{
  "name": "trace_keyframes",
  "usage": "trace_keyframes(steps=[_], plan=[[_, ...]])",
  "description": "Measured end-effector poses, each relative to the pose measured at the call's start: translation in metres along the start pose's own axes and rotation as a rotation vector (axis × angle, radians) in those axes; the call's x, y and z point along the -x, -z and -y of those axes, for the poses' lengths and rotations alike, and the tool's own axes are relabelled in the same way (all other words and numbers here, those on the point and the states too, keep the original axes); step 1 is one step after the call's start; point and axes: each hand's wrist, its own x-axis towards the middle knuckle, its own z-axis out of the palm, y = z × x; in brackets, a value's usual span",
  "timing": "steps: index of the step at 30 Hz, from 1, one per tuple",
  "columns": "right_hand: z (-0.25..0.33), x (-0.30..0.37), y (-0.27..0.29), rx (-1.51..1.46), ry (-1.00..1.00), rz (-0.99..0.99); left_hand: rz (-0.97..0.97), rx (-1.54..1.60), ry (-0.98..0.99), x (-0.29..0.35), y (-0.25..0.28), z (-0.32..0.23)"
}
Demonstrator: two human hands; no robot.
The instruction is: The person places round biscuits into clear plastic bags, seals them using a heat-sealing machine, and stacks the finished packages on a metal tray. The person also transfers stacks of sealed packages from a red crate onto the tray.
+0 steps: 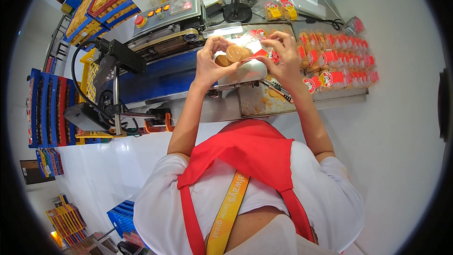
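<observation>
Over the end of a blue conveyor belt, both my hands hold one clear plastic bag of round cookies with red print on it. My left hand is closed around its left end, thumb below and fingers curled above. At the other end, my right hand grips the plastic between thumb and fingers. Two round brown faces show through the film. Beneath the bag is a shiny rounded surface. Just right of my right hand, rows of filled cookie packs with red labels lie on a metal table.
Behind the belt stands a control panel with a red stop button. A black stand base is at the back. A black sensor head on a post rises at the left. A crumb-strewn tray lies nearer me. Stacked crates stand far left.
</observation>
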Motion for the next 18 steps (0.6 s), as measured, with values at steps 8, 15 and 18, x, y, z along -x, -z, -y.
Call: trace_keyframes(steps=[8,15,18], plan=[[0.023,-0.036,-0.026,-0.027,0.244,-0.042,0.024,0.310,0.118,0.004,-0.024,0.009],[0.001,-0.020,-0.019,-0.658,-0.242,0.100,-0.092,0.438,0.052,-0.001,-0.009,-0.012],[-0.012,-0.004,-0.043,-1.112,-0.432,0.054,-0.096,0.049,0.008,-0.007,-0.009,-0.039]])
